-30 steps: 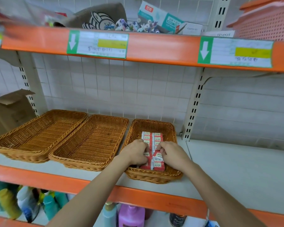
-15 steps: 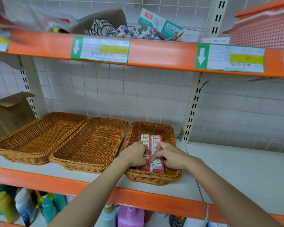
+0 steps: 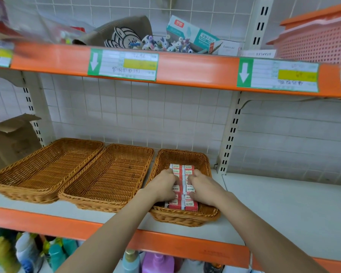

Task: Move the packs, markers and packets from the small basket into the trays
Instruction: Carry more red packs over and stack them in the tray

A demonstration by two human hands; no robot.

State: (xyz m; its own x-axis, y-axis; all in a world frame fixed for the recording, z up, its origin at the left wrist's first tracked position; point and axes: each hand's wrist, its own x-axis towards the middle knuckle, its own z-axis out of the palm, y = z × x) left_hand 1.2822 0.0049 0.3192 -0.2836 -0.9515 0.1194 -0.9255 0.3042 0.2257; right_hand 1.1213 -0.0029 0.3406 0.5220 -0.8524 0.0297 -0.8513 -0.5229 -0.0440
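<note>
A small wicker basket (image 3: 204, 160) stands on the white shelf and holds two rows of red-and-white packs (image 3: 182, 204). Both hands are down inside it. My left hand (image 3: 162, 187) grips the left row of packs with curled fingers. My right hand (image 3: 204, 189) grips the right row the same way. The hands nearly touch over the middle of the stack and hide the packs beneath them. Left of the basket lie two long wicker trays (image 3: 110, 176), (image 3: 45, 168), with nothing in them.
A cardboard box (image 3: 10, 140) stands at the far left. The white shelf (image 3: 283, 209) stretches bare to the right of the basket. The upper shelf carries a pink plastic basket (image 3: 319, 40) and stationery. Bottles (image 3: 28, 251) fill the shelf below.
Both hands have slid a little farther back along the packs and closed in on the middle of the stack. The packs stay in the basket.
</note>
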